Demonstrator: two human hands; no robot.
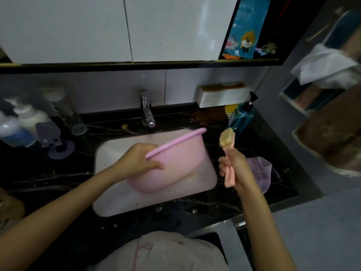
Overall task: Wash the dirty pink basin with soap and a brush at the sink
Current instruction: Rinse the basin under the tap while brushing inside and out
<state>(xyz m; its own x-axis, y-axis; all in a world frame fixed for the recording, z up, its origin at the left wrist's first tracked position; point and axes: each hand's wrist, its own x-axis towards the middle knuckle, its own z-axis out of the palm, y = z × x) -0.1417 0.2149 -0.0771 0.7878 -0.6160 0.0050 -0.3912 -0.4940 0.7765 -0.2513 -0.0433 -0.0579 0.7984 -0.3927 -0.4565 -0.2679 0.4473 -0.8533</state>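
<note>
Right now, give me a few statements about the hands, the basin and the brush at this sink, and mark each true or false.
1. The left hand has its grip on the rim of the pink basin. True.
2. The basin sits flat and upright in the sink. False: it is tilted on its side, its outer wall towards the camera.
3. The right hand holds a brush with the bristles up. True.
4. The brush bristles are scrubbing the basin. False: the brush is held apart, to the basin's right.
5. The blue pump bottle stands left of the faucet. False: it stands to the right.

One basin [175,163], one brush [227,151], two hands.
</note>
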